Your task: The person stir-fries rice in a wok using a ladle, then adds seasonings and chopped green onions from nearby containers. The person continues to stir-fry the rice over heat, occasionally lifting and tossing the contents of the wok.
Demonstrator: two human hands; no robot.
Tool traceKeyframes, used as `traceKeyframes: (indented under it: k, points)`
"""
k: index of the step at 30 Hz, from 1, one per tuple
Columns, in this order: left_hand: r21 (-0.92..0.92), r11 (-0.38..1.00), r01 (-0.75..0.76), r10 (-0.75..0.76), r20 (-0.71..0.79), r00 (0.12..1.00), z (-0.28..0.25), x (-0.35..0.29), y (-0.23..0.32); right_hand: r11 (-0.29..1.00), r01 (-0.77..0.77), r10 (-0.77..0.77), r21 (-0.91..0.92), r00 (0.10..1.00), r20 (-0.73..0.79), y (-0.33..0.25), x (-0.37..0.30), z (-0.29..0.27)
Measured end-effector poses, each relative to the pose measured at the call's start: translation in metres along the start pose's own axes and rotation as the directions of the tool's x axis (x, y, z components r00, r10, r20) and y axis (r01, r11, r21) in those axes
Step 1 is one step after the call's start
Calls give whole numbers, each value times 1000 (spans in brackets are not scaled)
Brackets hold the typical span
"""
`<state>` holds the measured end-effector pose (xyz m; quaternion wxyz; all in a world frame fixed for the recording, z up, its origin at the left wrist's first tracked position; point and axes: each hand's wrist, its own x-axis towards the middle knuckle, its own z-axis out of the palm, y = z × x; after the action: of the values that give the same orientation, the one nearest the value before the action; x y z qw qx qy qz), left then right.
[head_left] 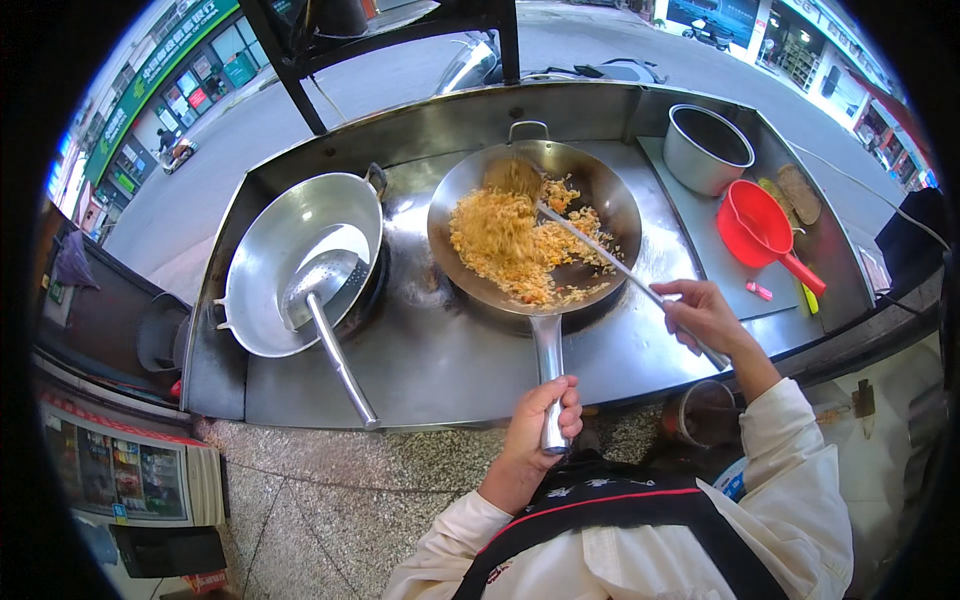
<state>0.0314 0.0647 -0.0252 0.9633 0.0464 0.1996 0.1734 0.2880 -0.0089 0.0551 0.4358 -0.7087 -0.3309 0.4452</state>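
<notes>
My left hand [540,422] is wrapped round the straight metal handle of a wok [610,185] at the middle of the counter. Fried rice [495,240] with small orange bits fills the wok's left and centre, some of it blurred as if in motion. My right hand [703,318] grips the long shaft of a metal ladle [600,250], which slants down to the left into the wok. The ladle's rounded end lies at the wok's far side among the rice and is smeared, so its shape is only partly clear.
On the left stands a wide two-eared pan [250,260] with a perforated skimmer [330,330] resting in it, handle over the near rim. To the right are a deep metal pot [690,165], a red plastic dipper [745,230] and a small pink item [759,290]. A raised metal edge borders the counter.
</notes>
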Motion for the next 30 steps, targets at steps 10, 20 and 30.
traceKeyframes:
  k: [10,20,30]
  points:
    - [8,1000,5,-5,-22,1000,1,0,0,712,430,-353,-555,903,246,-3,9,9]
    - [-25,999,27,-27,24,999,-3,0,-1,57,243,-235,-968,946,223,-102,-125,-70]
    - [-39,999,12,-11,15,1000,2,-2,-3,434,320,-19,-843,938,346,-115,-110,-59]
